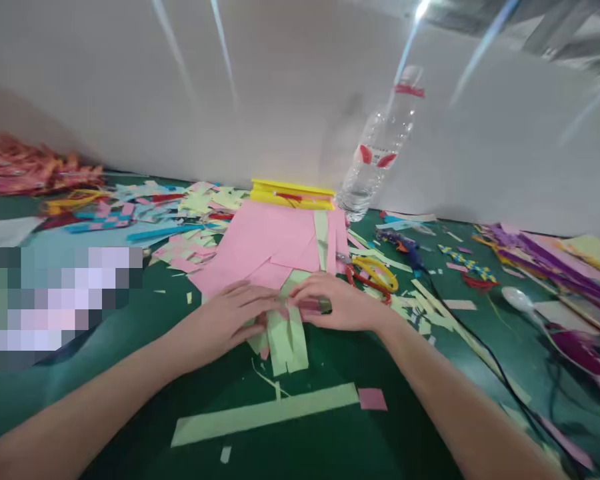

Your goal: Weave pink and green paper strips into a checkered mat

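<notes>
Strips of pale green paper [281, 343] lie overlapping in front of me, their near ends fanned on the dark green table. My left hand [233, 317] rests with its fingers stretched out, the tips touching the strips from the left. From the right, my right hand [337, 303] curls over the same paper, thumb and fingertips close together at its upper part. Tucked within that hand is a small slim object with a dark, shiny end [325, 306]; its kind is unclear. Pink paper sheets [275, 230] lie just beyond both hands.
Red- and yellow-handled scissors [377, 273] lie right of the pink sheets. A plastic bottle [380, 150] leans at the wall beside a yellow tray [293, 193]. A glue gun [583, 350] with its cord is at right. A green strip [265, 417] lies nearest me; paper scraps [213, 200] are scattered about.
</notes>
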Demonstrator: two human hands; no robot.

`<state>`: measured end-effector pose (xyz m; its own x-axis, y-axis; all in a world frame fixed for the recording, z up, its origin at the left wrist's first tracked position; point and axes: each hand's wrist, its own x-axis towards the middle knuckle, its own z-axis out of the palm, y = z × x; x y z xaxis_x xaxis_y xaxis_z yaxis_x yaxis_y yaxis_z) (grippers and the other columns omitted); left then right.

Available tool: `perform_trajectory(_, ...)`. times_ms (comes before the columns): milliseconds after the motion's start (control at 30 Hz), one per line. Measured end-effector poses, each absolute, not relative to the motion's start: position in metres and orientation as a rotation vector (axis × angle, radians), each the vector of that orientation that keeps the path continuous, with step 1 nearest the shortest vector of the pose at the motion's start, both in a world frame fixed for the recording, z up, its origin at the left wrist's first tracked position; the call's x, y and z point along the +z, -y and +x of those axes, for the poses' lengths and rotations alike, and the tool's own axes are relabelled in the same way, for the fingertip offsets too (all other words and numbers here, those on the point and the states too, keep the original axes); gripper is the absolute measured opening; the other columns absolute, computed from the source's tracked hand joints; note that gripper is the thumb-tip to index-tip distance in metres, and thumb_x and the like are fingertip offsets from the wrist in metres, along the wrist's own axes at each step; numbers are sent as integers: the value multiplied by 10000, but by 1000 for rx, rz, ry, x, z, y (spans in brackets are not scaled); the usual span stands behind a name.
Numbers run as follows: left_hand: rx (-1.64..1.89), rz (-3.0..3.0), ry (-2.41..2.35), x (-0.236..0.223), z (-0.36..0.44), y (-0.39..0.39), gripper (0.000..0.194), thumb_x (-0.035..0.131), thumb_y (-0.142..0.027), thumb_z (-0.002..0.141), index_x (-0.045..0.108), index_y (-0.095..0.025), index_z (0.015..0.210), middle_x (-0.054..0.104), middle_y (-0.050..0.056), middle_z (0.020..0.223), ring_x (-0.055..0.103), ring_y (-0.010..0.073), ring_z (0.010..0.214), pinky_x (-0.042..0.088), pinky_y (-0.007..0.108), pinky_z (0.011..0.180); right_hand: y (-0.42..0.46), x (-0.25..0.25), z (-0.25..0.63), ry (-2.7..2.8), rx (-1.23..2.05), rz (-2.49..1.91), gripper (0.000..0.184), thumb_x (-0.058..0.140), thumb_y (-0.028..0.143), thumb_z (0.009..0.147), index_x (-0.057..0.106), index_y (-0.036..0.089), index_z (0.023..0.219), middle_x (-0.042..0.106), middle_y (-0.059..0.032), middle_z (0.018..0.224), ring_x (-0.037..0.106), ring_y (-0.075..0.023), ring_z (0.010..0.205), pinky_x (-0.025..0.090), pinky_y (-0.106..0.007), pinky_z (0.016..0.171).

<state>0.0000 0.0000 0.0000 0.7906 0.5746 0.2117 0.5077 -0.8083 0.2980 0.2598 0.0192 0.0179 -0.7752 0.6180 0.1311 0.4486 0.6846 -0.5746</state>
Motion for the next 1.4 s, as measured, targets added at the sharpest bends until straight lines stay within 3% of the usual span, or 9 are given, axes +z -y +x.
perform_trajectory(267,503,2836,-787,-1,1,-2,307,368,-216,988,585,-247,1203,593,62,1252,544,199,1112,434,388,959,-20,20,259,2570,740,-856,176,629,221,833,653,238,1007,655,-31,1166,563,-176,1103,387,-375,979)
perform_trajectory(700,502,2836,-768,-3,-1,-5,302,370,-266,993,647,-221,1103,639,53,1206,558,206,1105,429,390,963,-23,17,261,2615,705,-851,184,588,208,871,684,245,1023,635,-29,1184,546,-178,1103,402,-373,972)
perform_trajectory(900,553,2781,-821,-2,-2,-3,270,406,-295,981,606,-222,1146,629,60,1189,560,212,1079,435,380,946,-22,17,259,2597,694,-843,219,575,166,866,680,250,1038,637,-32,1179,551,-175,1095,409,-378,970)
perform_trajectory(1067,517,2748,-813,0,-2,-1,317,440,-277,971,519,-298,1277,574,36,1292,512,211,1170,413,371,987,-22,20,262,2546,734,-886,285,668,286,806,657,252,1089,630,-41,1196,549,-199,1111,412,-386,966)
perform_trajectory(1200,475,2770,-773,0,-1,0,339,398,-268,985,502,-288,1307,552,45,1327,492,209,1206,395,398,1014,-24,19,265,2571,759,-872,390,742,358,731,642,253,1093,617,-37,1216,530,-215,1142,397,-402,979)
perform_trajectory(1400,480,2747,-785,-2,0,0,309,430,-262,971,548,-274,1256,581,52,1268,521,211,1151,432,387,967,-23,21,263,2565,774,-861,263,723,285,756,649,230,1003,644,-31,1152,558,-178,1086,398,-364,976)
